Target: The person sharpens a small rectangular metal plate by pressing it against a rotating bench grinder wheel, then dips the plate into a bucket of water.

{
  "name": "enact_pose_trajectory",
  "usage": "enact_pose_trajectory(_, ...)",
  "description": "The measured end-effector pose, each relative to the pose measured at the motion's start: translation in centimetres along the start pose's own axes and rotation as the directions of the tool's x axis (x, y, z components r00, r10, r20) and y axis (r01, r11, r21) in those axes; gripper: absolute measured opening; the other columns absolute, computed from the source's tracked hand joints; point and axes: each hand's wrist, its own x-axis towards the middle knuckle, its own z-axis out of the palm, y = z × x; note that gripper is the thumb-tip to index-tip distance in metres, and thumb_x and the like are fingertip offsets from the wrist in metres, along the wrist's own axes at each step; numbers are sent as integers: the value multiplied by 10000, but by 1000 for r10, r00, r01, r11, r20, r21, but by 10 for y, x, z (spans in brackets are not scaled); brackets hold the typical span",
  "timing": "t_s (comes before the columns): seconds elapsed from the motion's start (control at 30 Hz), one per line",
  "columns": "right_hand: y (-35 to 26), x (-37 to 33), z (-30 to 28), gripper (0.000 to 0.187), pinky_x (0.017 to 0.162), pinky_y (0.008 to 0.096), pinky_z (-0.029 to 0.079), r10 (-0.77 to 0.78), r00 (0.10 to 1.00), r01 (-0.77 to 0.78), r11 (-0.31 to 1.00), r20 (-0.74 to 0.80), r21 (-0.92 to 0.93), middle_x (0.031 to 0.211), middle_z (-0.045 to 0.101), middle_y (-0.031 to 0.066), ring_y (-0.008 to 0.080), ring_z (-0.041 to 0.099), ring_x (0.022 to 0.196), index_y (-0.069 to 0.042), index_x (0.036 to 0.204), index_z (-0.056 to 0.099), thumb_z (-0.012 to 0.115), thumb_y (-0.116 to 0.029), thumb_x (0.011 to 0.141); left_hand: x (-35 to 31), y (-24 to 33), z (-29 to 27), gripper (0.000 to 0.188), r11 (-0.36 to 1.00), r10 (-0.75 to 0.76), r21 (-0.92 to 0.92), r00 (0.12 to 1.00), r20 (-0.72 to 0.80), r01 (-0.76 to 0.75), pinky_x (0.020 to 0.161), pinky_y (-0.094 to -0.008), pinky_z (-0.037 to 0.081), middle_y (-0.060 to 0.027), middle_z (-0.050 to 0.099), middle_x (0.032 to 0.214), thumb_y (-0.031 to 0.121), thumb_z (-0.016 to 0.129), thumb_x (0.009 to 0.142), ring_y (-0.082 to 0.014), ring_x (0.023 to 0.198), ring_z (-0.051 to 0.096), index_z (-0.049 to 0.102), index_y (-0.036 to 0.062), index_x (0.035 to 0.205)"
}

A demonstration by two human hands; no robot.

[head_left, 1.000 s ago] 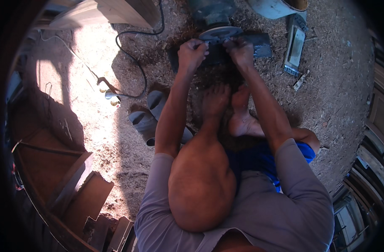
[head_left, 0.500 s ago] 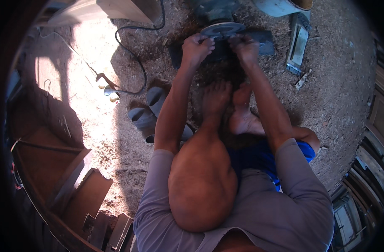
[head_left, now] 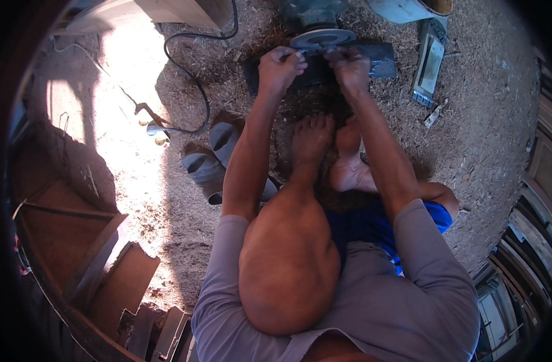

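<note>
A grey grinding wheel (head_left: 322, 38) sits on the near end of a dark grinder body (head_left: 312, 13) at the top middle. Just before the wheel's near edge, my left hand (head_left: 280, 71) is closed, thumb and fingers pinched together. Opposite it, slightly to the right, my right hand (head_left: 350, 71) is closed too, fingers curled by the wheel. Something thin and small seems to run between the two pinches; its kind is too dim to make out. A dark flat board (head_left: 381, 60) lies under both hands.
A black cable (head_left: 197, 84) loops across the dusty ground on the left. Near it stand grey sandals (head_left: 204, 172). A long block with a pale top (head_left: 428, 65) lies right of the grinder, below a pale bucket (head_left: 402, 8). Brown wooden pieces (head_left: 122, 277) fill the lower left.
Both hands stay close to the wheel, with only slight shifts of the fingers and wrists. The whole view has moved a little.
</note>
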Motion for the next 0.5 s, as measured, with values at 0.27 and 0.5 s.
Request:
enact_pose_trajectory(0.27,1,-2,4,162,574,263,491,10,1000,-10,1000,-9,-5,721,689,117,147,635,624,44,865,656,735,-48,759,-2,-3,-3,160,998,59,14,998,-1,-59,653,-262,574,-151,673,878,71,614,898,-197,765,693,594,-71,970)
enact_pose_trajectory(0.5,-13,-6,-2,94,547,246,481,54,998,-53,998,-20,30,745,691,114,129,625,611,50,866,644,683,-11,806,-2,-1,9,145,988,69,137,997,-27,-65,643,-240,555,-120,681,856,75,611,901,-161,752,685,604,-58,957)
